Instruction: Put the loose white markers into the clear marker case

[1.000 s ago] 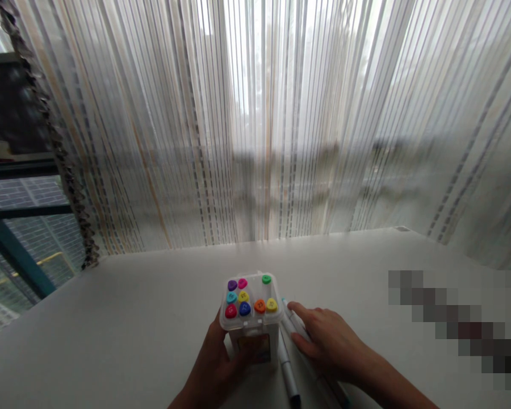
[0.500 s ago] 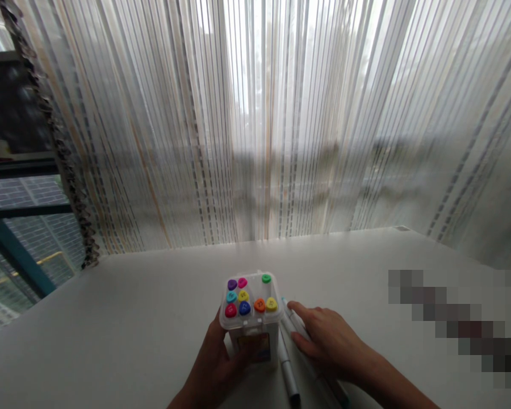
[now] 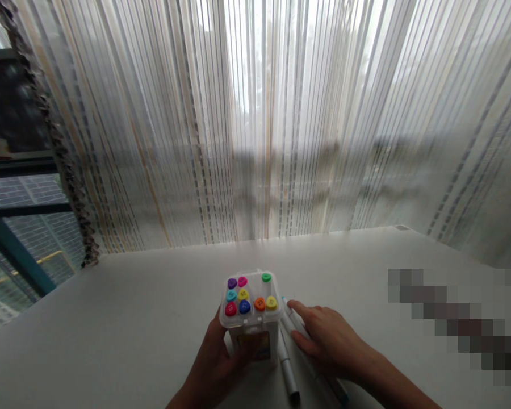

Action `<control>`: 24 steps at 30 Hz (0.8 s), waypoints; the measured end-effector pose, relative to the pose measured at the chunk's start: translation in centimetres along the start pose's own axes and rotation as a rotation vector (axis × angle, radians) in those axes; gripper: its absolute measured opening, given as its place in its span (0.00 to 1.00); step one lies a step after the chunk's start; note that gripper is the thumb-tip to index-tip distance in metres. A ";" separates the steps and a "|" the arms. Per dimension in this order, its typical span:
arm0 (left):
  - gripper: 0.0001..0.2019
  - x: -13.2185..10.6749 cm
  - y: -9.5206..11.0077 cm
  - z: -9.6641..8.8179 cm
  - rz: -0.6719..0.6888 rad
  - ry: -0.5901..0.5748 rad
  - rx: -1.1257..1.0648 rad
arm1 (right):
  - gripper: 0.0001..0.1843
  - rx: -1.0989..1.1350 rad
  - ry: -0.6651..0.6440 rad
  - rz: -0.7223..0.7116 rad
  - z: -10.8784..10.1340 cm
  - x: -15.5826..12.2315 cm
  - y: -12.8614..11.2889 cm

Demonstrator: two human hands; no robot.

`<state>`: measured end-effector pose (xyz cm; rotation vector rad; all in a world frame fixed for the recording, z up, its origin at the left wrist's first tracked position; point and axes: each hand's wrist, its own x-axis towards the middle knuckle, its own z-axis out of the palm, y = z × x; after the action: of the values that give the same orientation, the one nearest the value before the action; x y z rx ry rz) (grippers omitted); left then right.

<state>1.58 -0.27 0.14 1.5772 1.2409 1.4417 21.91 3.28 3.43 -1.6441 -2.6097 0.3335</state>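
From here nine markers (image 3: 244,307) are in the box (image 3: 274,345), gaps left, at least two loose pens (image 3: 288,369) right of it, left hand (image 3: 221,353) wrapped round it, right hand (image 3: 330,341) thumb-and-index parted over pens, can't tell if pinching.

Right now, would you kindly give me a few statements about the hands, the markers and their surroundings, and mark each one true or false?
1. The left hand holds the clear plastic marker case. True.
2. The right hand grips the case's rim. False: the right hand is at the loose white markers beside the case.
3. In the nearest row, the orange cap sits next to a yellow cap. True.
4. The green cap lies outside the case. False: the green cap is inside, in the far right corner.
5. A striped curtain hangs beyond the white table. True.
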 end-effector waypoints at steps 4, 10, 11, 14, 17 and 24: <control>0.29 0.0 -0.1 0.0 0.001 -0.003 -0.003 | 0.24 -0.014 -0.011 0.001 -0.1 0.0 0.0; 0.29 0.1 0.1 -0.2 -0.019 -0.039 -0.008 | 0.24 -0.005 0.001 0.003 0.0 0.0 0.0; 0.29 0.1 0.2 -0.1 -0.020 -0.034 -0.009 | 0.24 -0.003 0.006 0.002 0.0 0.0 0.0; 0.29 0.0 0.3 0.0 -0.007 0.001 -0.040 | 0.24 -0.003 0.013 -0.010 0.0 0.0 0.0; 0.30 0.0 0.3 0.2 -0.006 -0.003 -0.060 | 0.24 -0.004 0.008 -0.007 0.0 0.0 0.0; 0.29 0.2 1.0 -0.1 -0.016 -0.057 -0.033 | 0.24 -0.002 0.006 -0.010 0.1 0.1 0.0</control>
<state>1.72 -0.38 1.12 1.5725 1.1888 1.3913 21.83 3.36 3.37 -1.6303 -2.6139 0.3248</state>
